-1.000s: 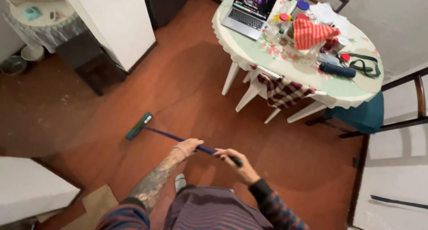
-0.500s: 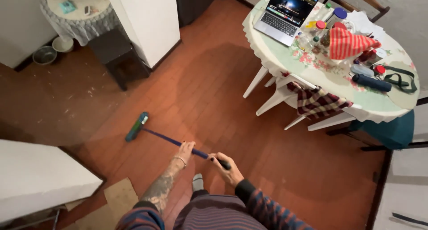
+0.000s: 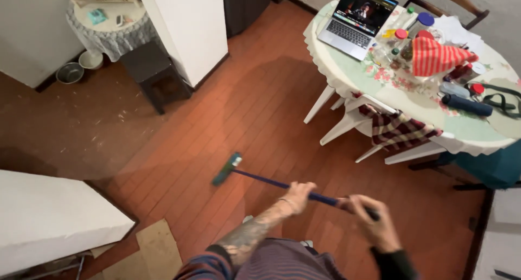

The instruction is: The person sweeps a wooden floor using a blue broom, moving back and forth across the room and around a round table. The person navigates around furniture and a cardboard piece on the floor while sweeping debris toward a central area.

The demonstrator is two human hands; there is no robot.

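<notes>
Even, fairly dim indoor light falls on my floor (image 3: pixel 260 122), with one large soft shadow across the tiles. My right hand (image 3: pixel 372 225) smears with motion blur. The laptop screen (image 3: pixel 364 3) glows. Edges perhaps bow slightly.

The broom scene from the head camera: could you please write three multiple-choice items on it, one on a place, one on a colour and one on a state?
1. Where is the broom head?
A. on the red tiled floor
B. on the table
C. on the dark stool

2. What colour is the broom handle?
A. yellow
B. blue
C. white

3. What state is the laptop on the round table in?
A. shut
B. open, screen dark
C. open, screen lit

Answers:
1 A: the head rests on the floor tiles, clear of the furniture.
2 B: the shaft between the head and the left hand is blue; the right hand grips further back.
3 C: the lid stands up and shows a picture.
</notes>
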